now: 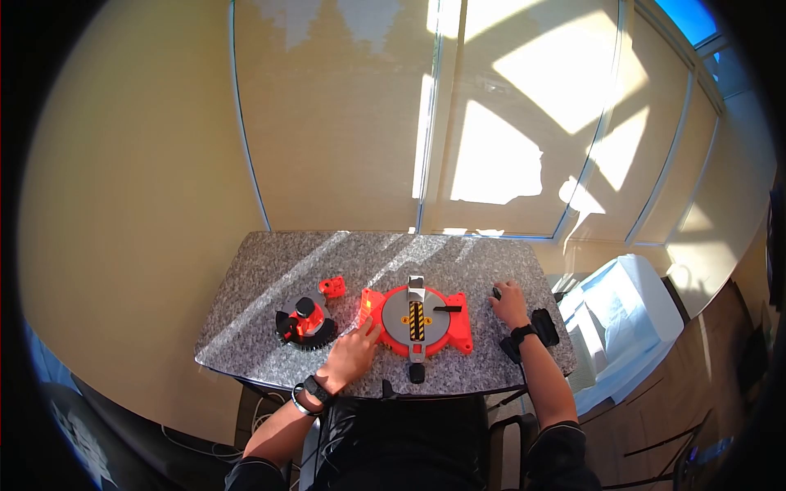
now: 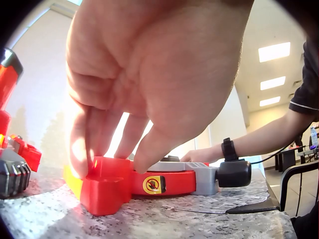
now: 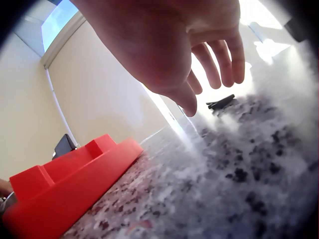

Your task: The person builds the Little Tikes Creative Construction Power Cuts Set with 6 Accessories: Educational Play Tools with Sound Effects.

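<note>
A red plastic toy miter saw base (image 1: 463, 323) with a round grey turntable (image 1: 395, 327) and a yellow-black striped strip lies mid-table. My left hand (image 1: 352, 356) holds the base's left end from above, thumb and fingers around the raised red block (image 2: 105, 191) in the left wrist view. My right hand (image 1: 511, 304) hovers over the table to the right of the base, fingers loosely bent and apart. Near its fingertips lies a small black piece (image 3: 221, 102). It lies on the tabletop with a gap under the fingers in the right wrist view.
Left of the base stands a red, black and grey toy part (image 1: 309, 322) with a toothed rim. A small red piece (image 1: 332, 286) lies behind it. Black cases (image 1: 544, 326) lie by my right forearm at the table's right edge. A white-covered object (image 1: 630, 319) stands beyond that edge.
</note>
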Available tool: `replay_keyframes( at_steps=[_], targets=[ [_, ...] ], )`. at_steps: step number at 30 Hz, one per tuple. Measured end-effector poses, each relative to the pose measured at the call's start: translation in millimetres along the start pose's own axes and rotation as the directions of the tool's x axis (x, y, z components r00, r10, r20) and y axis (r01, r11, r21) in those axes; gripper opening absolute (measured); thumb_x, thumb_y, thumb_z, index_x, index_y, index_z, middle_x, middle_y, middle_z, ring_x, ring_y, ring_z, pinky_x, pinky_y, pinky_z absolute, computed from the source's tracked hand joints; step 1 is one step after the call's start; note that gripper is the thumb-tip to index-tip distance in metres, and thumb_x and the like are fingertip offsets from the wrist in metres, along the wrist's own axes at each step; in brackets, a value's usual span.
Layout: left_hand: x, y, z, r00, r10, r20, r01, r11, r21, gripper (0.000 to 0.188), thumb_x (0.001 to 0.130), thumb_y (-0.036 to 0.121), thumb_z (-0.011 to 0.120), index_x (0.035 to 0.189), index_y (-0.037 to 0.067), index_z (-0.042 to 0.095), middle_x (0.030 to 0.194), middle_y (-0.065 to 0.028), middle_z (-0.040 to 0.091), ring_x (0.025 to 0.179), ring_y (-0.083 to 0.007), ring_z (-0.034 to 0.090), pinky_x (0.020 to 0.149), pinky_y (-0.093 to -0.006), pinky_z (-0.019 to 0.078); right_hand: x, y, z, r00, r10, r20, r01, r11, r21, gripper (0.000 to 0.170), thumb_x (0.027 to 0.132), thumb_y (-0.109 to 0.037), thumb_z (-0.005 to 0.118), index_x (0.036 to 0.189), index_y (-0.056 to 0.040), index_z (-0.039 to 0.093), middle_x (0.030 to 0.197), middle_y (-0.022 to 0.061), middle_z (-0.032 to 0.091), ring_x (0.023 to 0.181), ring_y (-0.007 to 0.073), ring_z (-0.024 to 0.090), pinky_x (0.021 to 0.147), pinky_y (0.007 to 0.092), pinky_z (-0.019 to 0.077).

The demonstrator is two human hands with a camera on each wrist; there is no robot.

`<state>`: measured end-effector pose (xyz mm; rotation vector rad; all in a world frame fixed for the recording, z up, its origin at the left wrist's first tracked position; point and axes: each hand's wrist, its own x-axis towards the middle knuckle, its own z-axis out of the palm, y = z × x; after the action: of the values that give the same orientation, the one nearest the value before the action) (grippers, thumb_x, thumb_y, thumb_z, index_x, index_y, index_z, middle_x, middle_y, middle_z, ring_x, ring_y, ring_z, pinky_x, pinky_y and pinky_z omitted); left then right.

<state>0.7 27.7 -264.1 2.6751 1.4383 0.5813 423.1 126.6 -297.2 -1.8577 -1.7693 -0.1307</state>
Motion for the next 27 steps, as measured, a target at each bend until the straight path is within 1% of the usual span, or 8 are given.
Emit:
replay_keyframes(
  at_steps=[5,7,10,14,17,20,22,27],
  targets=[
    [-1,0,3,0.999,-0.005,-0.042,0.005,1.0,-0.004,0.039,0.092,0.015,0.065,0.128,0.003,0.058,0.131,-0.0259,0.061,0.095,-0.0405,0.071,0.078,-0.0459,0.0607,2,8,7,0.998,0.035,0.05,-0.037,0.999,0.036,0.037,0.078,-0.012,0.079,0.113,-0.0021,0.071,0.106,0.0211,0.071,0.104,0.0397,0.067,0.094,0.0462,0.053],
    [0,-2,6,0.991,0.053,-0.12,-0.052,0.999,0.008,0.039,0.09,0.011,0.062,0.128,0.002,0.059,0.132,-0.0274,0.061,0.086,-0.0392,0.073,0.071,-0.0456,0.0613,2,13,14,1.0,-0.023,-0.02,0.022,0.999,-0.027,0.034,0.078,-0.003,0.071,0.112,-0.0014,0.071,0.099,0.0214,0.073,0.099,0.0398,0.068,0.091,0.0471,0.0544],
    [0,-3,6,0.994,0.048,-0.1,-0.047,0.999,0.014,0.038,0.091,0.013,0.063,0.128,0.002,0.06,0.131,-0.0272,0.062,0.089,-0.0388,0.073,0.073,-0.0456,0.061,-2,11,12,0.999,-0.012,-0.042,0.012,1.0,-0.002,0.035,0.077,0.002,0.063,0.112,-0.0017,0.071,0.095,0.0217,0.073,0.096,0.0403,0.069,0.089,0.0482,0.0554],
    [-1,0,2,0.992,0.039,-0.119,-0.041,0.999,-0.014,0.037,0.091,0.015,0.064,0.126,0.003,0.062,0.131,-0.0262,0.062,0.09,-0.0388,0.073,0.076,-0.0454,0.0605,-8,3,-2,0.998,0.051,0.044,-0.049,0.997,-0.052,0.037,0.077,0.002,0.061,0.112,-0.0019,0.07,0.094,0.0219,0.073,0.093,0.04,0.07,0.086,0.0482,0.0565],
    [-3,0,3,0.986,0.018,-0.168,-0.028,0.998,-0.061,0.035,0.092,0.016,0.065,0.125,0.004,0.064,0.129,-0.0226,0.064,0.091,-0.0392,0.072,0.077,-0.0447,0.0601,-11,3,-7,0.999,-0.021,0.038,0.024,0.996,-0.082,0.038,0.077,0.002,0.06,0.114,-0.003,0.07,0.095,0.022,0.073,0.09,0.0393,0.071,0.082,0.0484,0.0566],
    [-1,1,2,0.981,-0.066,-0.18,0.046,0.992,-0.114,0.034,0.092,0.015,0.064,0.125,0.004,0.064,0.124,-0.0197,0.067,0.091,-0.0398,0.071,0.077,-0.0462,0.0599,-14,-3,-16,0.998,-0.004,0.062,0.003,1.0,0.022,0.042,0.078,0.003,0.06,0.118,-0.0032,0.069,0.093,0.0216,0.072,0.087,0.0382,0.071,0.08,0.047,0.0565],
    [3,2,-1,0.961,-0.129,-0.246,0.091,0.983,-0.162,0.032,0.093,0.011,0.062,0.124,0.003,0.064,0.118,-0.0193,0.068,0.091,-0.0405,0.07,0.077,-0.0481,0.0593,-18,-19,-28,0.99,-0.103,-0.097,0.115,0.985,0.13,0.042,0.079,0.002,0.061,0.12,-0.0033,0.069,0.094,0.0217,0.07,0.083,0.0369,0.07,0.076,0.0449,0.0566],
    [14,5,-18,0.932,-0.094,-0.351,0.015,0.975,-0.221,0.029,0.093,0.008,0.061,0.122,0.003,0.064,0.115,-0.0201,0.069,0.094,-0.0415,0.069,0.079,-0.0491,0.0586,-22,-63,-59,0.977,-0.171,-0.125,0.198,0.947,0.252,0.04,0.081,0.004,0.064,0.12,-0.0026,0.069,0.098,0.0179,0.068,0.081,0.03,0.072,0.073,0.0382,0.0598]
  ],
)
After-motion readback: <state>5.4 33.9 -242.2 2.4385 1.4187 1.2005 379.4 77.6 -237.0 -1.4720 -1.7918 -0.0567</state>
